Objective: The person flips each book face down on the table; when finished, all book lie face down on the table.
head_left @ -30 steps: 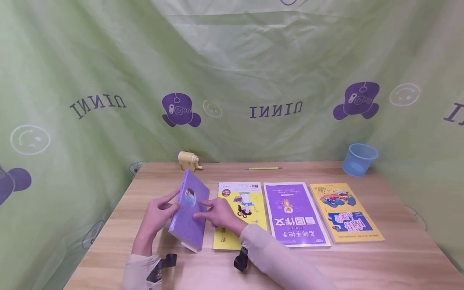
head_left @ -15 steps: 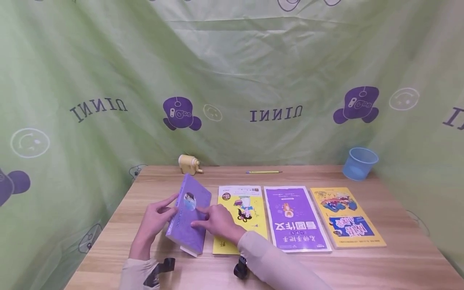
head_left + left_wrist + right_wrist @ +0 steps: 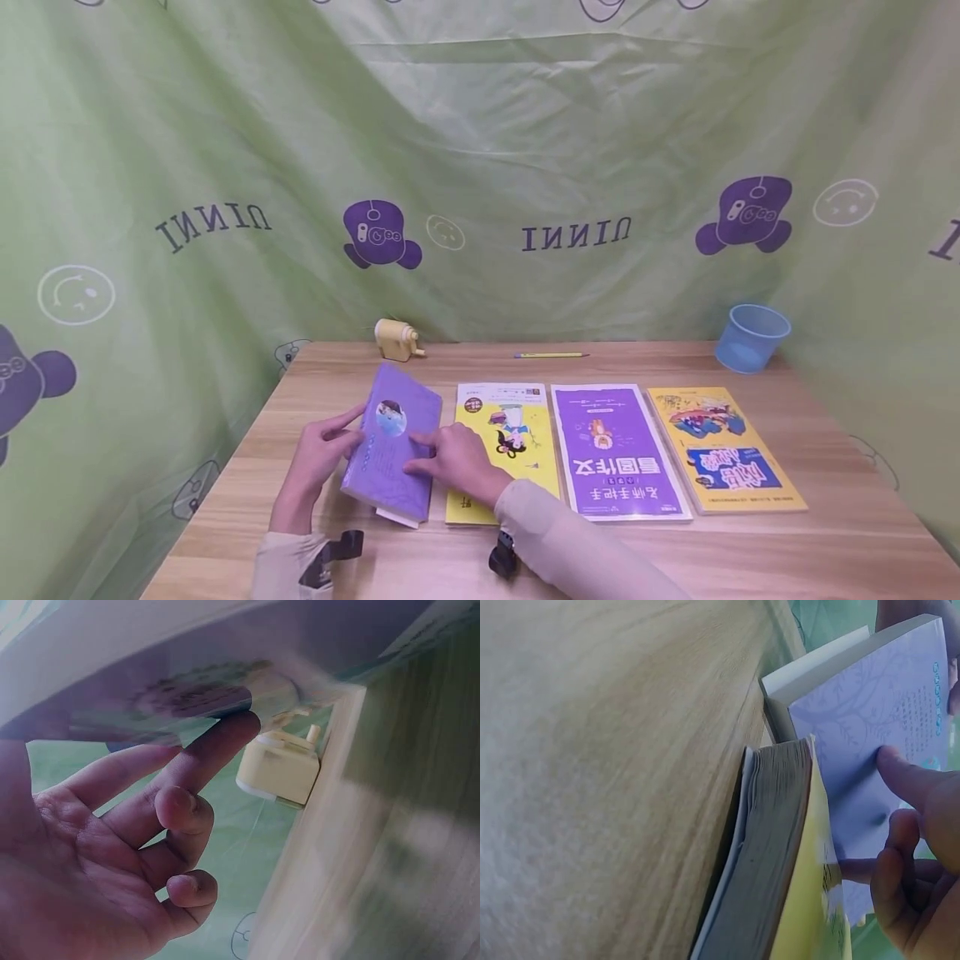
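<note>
A purple book (image 3: 397, 458) with a round picture on its cover tilts above the table's left part, and a white sheet or flap shows under its near edge. My left hand (image 3: 318, 458) holds it at the spine side; in the left wrist view, the fingers (image 3: 225, 750) reach under the book and one fingertip touches its underside. The thumb is hidden there. My right hand (image 3: 461, 462) touches the cover with thumb and index finger, the other fingers curled, over the yellow book (image 3: 517, 425). In the right wrist view, the right thumb (image 3: 907, 772) presses the cover.
A purple-and-white book (image 3: 618, 450) and an orange-yellow book (image 3: 723, 446) lie in a row to the right. Along the back are a yellow pencil sharpener with a crank (image 3: 397, 340), a pencil (image 3: 551, 356) and a blue cup (image 3: 752, 337). A green cloth (image 3: 480, 167) hangs behind.
The purple book has tipped, so its cover faces up more and its spine shows less. Both hands stay on it. The whole head view has shifted slightly.
</note>
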Tool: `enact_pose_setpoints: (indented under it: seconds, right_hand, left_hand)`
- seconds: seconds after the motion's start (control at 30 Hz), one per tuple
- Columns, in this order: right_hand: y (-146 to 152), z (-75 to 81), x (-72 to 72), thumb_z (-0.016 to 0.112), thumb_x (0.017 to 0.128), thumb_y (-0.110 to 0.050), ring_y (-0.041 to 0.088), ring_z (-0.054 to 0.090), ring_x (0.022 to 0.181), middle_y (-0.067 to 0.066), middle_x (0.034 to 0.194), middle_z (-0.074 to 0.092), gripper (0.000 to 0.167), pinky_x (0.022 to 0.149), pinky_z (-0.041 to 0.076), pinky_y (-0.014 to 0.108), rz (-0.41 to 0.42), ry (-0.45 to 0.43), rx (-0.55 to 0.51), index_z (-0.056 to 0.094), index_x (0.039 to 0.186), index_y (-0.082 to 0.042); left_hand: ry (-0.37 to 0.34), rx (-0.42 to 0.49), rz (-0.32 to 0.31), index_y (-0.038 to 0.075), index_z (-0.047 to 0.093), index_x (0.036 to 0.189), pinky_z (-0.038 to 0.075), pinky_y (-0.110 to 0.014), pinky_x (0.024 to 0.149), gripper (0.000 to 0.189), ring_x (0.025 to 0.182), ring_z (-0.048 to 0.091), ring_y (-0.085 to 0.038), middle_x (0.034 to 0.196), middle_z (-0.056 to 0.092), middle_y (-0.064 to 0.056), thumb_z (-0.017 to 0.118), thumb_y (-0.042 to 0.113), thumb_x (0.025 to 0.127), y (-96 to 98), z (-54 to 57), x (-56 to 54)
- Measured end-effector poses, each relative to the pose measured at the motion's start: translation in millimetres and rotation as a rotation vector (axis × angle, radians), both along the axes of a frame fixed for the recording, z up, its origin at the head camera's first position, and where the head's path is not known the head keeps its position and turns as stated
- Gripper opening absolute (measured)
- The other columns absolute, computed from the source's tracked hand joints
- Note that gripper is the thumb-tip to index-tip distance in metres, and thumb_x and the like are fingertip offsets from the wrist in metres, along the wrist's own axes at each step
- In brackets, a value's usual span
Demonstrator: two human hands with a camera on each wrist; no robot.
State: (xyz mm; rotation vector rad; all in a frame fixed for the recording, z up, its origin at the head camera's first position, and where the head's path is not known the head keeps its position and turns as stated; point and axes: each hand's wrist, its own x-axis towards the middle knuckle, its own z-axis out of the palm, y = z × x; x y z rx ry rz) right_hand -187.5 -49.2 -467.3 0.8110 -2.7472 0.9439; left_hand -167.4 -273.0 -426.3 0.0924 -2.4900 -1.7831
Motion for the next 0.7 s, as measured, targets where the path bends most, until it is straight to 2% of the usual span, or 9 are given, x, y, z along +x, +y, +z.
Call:
enact_pose_setpoints:
  seconds: [0.17, 0.3, 0.53, 0.63, 0.7]
  right_hand:
    - [1, 0.2, 1.8, 0.082, 0.078, -0.049, 0.0, 0.037, 0.048, 0.005, 0.071, 0.074, 0.049, 0.044, 0.031, 0.017, -0.03, 0.042, 0.044, 0.076, 0.118, -0.021]
    - [1, 0.2, 3.0, 0.082, 0.079, -0.048, 0.0, 0.034, 0.046, 0.003, 0.07, 0.073, 0.047, 0.042, 0.029, 0.017, -0.038, 0.042, 0.06, 0.077, 0.116, -0.021]
    - [2, -1.0, 4.8, 0.081, 0.079, -0.049, -0.001, 0.031, 0.045, -0.006, 0.055, 0.057, 0.044, 0.041, 0.028, 0.017, -0.052, 0.042, 0.107, 0.079, 0.112, -0.02]
    - [3, -1.7, 5.2, 0.08, 0.08, -0.051, -0.001, 0.029, 0.044, -0.01, 0.048, 0.044, 0.039, 0.041, 0.026, 0.017, -0.054, 0.057, 0.128, 0.081, 0.105, -0.02]
    - [3, -2.3, 5.4, 0.079, 0.08, -0.051, 0.0, 0.027, 0.043, -0.011, 0.046, 0.035, 0.035, 0.041, 0.025, 0.017, -0.054, 0.075, 0.139, 0.083, 0.093, -0.019]
  left_hand:
    - [-0.014, -0.014, 0.018, -0.006, 0.058, 0.134, 0.044, -0.022, 0.07, 0.051, 0.057, 0.052, -0.006, 0.059, 0.062, 0.006, 0.065, -0.006, 0.084, -2.7, -4.2, -1.7]
    - [-0.014, -0.032, 0.03, -0.007, 0.058, 0.133, 0.044, -0.022, 0.069, 0.052, 0.057, 0.052, -0.006, 0.058, 0.061, 0.006, 0.064, -0.006, 0.081, -3.9, -6.7, -2.3]
    - [-0.066, -0.084, 0.05, -0.006, 0.059, 0.133, 0.046, -0.023, 0.065, 0.054, 0.061, 0.055, -0.01, 0.066, 0.067, -0.002, 0.062, -0.008, 0.078, -6.6, -13.3, -3.3]
    - [-0.08, -0.116, 0.053, -0.007, 0.059, 0.133, 0.046, -0.024, 0.064, 0.056, 0.066, 0.055, -0.013, 0.068, 0.065, -0.006, 0.061, -0.008, 0.077, -7.3, -16.6, -4.3]
    - [-0.084, -0.145, 0.058, -0.007, 0.06, 0.132, 0.046, -0.023, 0.066, 0.056, 0.071, 0.055, -0.014, 0.074, 0.068, -0.011, 0.061, -0.007, 0.076, -7.3, -18.5, -5.0]
